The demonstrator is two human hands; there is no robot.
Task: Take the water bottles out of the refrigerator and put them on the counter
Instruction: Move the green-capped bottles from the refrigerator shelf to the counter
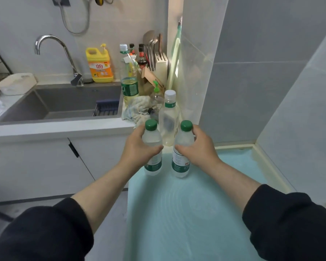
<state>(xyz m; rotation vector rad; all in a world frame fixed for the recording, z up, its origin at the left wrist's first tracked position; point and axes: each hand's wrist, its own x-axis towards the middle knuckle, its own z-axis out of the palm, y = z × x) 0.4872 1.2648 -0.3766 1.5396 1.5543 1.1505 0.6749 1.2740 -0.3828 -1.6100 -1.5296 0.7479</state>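
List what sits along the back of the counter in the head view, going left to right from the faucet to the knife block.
Faucet → yellow detergent jug → tall oil bottle with a green label → dark sauce bottles → knife block.

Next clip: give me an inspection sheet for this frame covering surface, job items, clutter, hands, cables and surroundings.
Surface: pale blue-green mat-covered top, beside a white counter.
Job's things: two clear green-capped water bottles, left one and right one, upright on the blue-green top; a taller white-capped clear bottle stands behind them.
Clutter: crumpled cloth, oil bottle, yellow detergent jug, knife block, sauce bottles.
Hands: left hand grips the left bottle; right hand grips the right bottle.
Cables: grey cord looping down the wall.
Surroundings: grey sink, chrome tap, grey tiled walls.
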